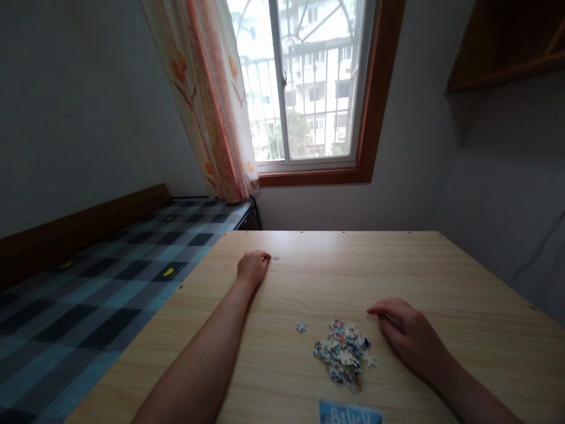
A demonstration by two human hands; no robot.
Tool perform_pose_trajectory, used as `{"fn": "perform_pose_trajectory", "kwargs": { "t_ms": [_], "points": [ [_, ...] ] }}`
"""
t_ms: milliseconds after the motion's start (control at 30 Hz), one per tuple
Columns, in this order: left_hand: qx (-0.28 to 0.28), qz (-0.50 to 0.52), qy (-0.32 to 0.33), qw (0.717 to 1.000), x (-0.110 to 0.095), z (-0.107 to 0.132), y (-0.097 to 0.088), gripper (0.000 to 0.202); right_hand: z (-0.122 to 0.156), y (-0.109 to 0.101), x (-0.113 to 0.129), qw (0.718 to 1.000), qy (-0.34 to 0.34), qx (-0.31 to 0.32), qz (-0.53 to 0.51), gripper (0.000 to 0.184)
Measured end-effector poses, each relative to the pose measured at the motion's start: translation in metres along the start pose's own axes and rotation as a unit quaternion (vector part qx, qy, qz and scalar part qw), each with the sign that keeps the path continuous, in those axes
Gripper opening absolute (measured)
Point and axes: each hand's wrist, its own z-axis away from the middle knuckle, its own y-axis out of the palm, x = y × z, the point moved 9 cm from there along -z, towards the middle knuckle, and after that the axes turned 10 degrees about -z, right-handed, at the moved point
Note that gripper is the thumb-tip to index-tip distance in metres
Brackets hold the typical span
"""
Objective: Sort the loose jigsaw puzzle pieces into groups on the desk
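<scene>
My left hand (253, 267) reaches far across the table, its fingers pinched together at the left edge of a small jigsaw puzzle piece (276, 258). Whether more than one piece is there is too small to tell. My right hand (404, 327) rests on the tabletop, fingers extended to the left and slightly bent, with nothing visible in it. Beside its fingertips lies a heap of mixed-colour jigsaw puzzle pieces (344, 353). One loose bluish piece (301, 327) sits apart, left of the heap.
Both arms lie over a light wooden table (463, 282). A blue box or card (351, 413) with white lettering is cut off at the bottom edge. Left of the table is a bed with a checked cover (145, 282). Behind are a curtain (212, 106) and a window (318, 88).
</scene>
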Motion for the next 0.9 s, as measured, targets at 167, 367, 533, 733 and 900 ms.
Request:
{"fn": "perform_pose_trajectory", "kwargs": {
  "t_ms": [167,367,533,733,900],
  "points": [
    [0.001,-0.002,-0.003,1.000,-0.0003,0.0005,-0.0007,0.024,-0.0002,0.0003,0.0003,1.000,0.002,0.001,0.001,0.024],
    [-0.004,-0.005,-0.003,1.000,-0.0011,0.0004,-0.0021,0.025,-0.0009,0.0003,0.0003,1.000,0.004,0.002,0.004,0.025],
    [-0.001,-0.002,-0.010,1.000,0.0007,-0.0003,-0.0014,0.026,-0.0015,-0.0004,0.0014,1.000,0.005,-0.002,0.001,0.025],
    [0.008,-0.015,-0.014,1.000,0.0033,-0.0032,0.0028,0.026,-0.0018,0.0017,0.0012,1.000,0.022,0.015,0.005,0.026],
    [0.000,-0.016,-0.008,1.000,0.0026,-0.0042,0.0029,0.026,-0.0022,0.0018,0.0024,0.999,0.025,0.018,0.008,0.027]
  ]
}}
